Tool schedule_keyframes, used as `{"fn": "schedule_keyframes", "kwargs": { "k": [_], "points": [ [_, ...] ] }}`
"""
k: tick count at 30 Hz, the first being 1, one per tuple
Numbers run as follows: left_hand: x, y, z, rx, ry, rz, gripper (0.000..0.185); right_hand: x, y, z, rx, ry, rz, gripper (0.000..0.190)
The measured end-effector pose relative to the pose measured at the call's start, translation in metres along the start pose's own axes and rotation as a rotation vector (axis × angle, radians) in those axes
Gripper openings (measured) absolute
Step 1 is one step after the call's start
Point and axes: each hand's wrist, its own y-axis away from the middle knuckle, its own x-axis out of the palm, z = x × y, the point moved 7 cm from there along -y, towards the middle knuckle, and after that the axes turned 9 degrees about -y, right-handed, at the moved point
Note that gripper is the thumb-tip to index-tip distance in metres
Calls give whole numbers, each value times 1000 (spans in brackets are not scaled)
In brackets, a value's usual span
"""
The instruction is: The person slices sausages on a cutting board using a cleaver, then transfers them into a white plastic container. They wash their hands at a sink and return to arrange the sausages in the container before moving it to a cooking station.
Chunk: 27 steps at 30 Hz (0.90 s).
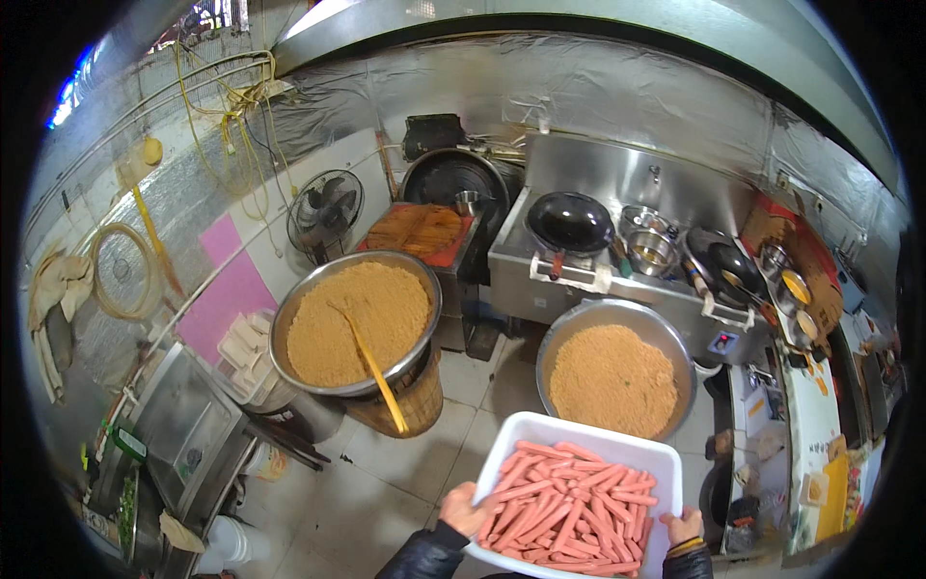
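Between my two hands is a white plastic tub heaped with pink sausages. My left hand grips its left rim, and my right hand grips its right rim. Just beyond the tub sits a large metal basin of orange-brown crumbly food. Further left, a second large metal basin of similar brown crumbly food rests on a round woven-looking stand. A long yellow stick leans in that basin.
A steel wok range with a black wok and metal pots stands behind. A standing fan and a wooden board are at back left. A steel sink and white buckets line the left; a crowded counter lines the right.
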Motion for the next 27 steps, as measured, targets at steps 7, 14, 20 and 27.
{"fn": "schedule_keyframes", "kwargs": {
  "k": [7, 14, 20, 27],
  "points": [
    [-91, -113, 69, -208, -107, -325, 18, 242, -182, 121, -272, -22, 404, 29],
    [-169, -166, 116, -541, 306, -527, 42, 488, -272, 288, -434, 166, 681, 35],
    [-216, -259, 127, -722, 164, -485, 40, 658, -330, 391, -478, 253, 882, 38],
    [-223, -435, 186, -555, 363, -609, 21, 828, -476, 440, -593, 518, 895, 49]
  ]
}}
